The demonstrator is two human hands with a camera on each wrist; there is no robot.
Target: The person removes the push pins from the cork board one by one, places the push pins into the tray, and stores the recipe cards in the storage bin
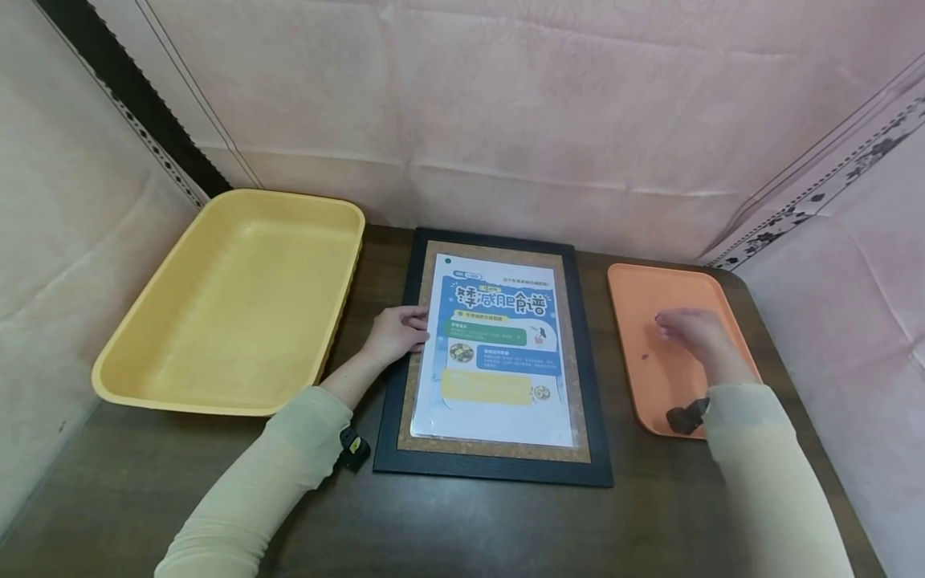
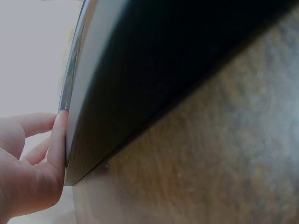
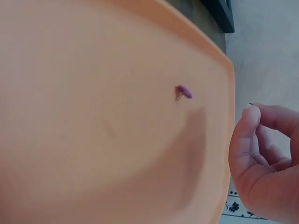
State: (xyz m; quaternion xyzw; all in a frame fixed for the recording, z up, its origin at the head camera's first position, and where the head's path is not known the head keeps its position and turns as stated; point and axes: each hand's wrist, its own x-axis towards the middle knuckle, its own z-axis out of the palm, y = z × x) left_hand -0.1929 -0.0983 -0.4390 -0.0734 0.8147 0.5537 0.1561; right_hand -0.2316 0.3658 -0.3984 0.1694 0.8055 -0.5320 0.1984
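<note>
A printed sheet with a blue Chinese-language design lies on a black-framed cork board. A green thumbtack sits at the sheet's top left corner. My left hand is at the board's left side, its fingertips at the sheet's edge; in the left wrist view the thumb lies along the frame. Over the orange tray, my right hand pinches a thumbtack between thumb and forefinger, mostly hidden, only a dark bit showing. One purple thumbtack lies in the tray with its pin visible.
A large yellow tub stands to the left of the board. The dark wooden table carries everything, and pale pink cloth walls rise behind and at both sides.
</note>
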